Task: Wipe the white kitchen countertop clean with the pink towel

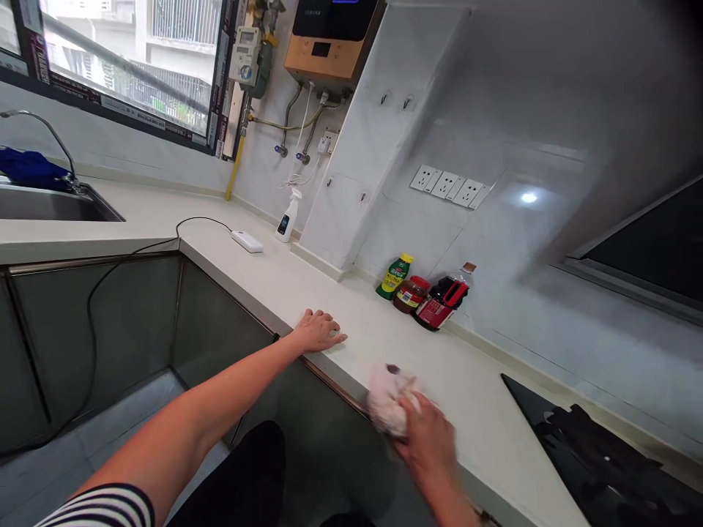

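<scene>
At far left a blue cloth lies bunched at the sink, beside the tap. Next along the worktop come a white box with a dark cable, then a spray bottle, upright near the wall. The left hand rests palm down near the front edge — fingers loosely spread. To its right, a pale rag, blurred, sits at that edge, gripped by the right hand. Behind, a green bottle, jar and dark bottle stand together — well short of the black hob at far right.
</scene>
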`<state>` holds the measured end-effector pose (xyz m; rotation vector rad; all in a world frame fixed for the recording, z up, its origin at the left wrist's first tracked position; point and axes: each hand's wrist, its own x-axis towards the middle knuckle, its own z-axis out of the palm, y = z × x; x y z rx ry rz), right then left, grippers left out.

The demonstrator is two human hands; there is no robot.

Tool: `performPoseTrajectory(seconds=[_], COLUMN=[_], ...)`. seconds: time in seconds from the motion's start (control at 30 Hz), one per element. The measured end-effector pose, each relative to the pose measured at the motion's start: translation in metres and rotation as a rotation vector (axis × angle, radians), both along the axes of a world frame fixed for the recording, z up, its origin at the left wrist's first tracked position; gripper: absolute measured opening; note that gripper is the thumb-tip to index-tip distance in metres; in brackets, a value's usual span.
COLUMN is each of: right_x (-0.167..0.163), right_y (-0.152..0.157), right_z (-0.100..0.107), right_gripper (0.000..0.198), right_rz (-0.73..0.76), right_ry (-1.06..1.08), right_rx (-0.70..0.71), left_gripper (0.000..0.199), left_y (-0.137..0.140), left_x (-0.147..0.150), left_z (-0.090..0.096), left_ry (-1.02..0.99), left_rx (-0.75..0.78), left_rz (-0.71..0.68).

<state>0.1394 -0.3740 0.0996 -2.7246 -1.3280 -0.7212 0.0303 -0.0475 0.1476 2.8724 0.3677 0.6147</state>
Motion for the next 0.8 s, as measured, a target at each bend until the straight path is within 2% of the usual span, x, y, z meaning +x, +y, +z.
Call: performPoseTrajectory(seconds=[0.1,0.17,0.27,0.33,0.43,0.57,0.67,0.8], right_x=[-0.049,-0.073,-0.089,-0.09,-0.08,-0.048,-0.008,0.062], right_y=[0.101,0.152,0.194,0.196,0.166,0.088,0.009,-0.123], right_z=[0.026,0.037,0.045,0.044,0.036,0.017,-0.002,-0.03], right_gripper=[0.073,0.073,0.072,0.075,0.071,0.073,0.07,0.068], right_rz=[0.082,0.124,0.126,0.144,0.19,0.158,0.031,-0.16], right_ry=[0.045,0.076,0.078,0.075,0.072,0.077,0.033,0.021], right_rx=[-0.045,-0.047,-0.005,0.018,0.064,0.149,0.13,0.023], left_gripper=[0.048,0.049,0.053,0.056,0.056,0.056,0.059,0.057], left_y=[0.003,0.007,0.014,0.017,0.019,0.02,0.02,0.014], left_x=[0.0,0.0,0.001,0.0,0.0,0.0,0.0,-0.004], left_z=[0.001,0.003,0.006,0.008,0.007,0.005,0.006,0.009], left_ry=[-0.011,-0.015,-0.018,-0.02,-0.027,-0.039,-0.045,-0.05], left_rx=[-0.021,-0.043,-0.078,-0.089,-0.087,-0.086,-0.091,-0.084], left_rz=[0.011,0.029,0.05,0.043,0.019,0.0,-0.009,-0.007])
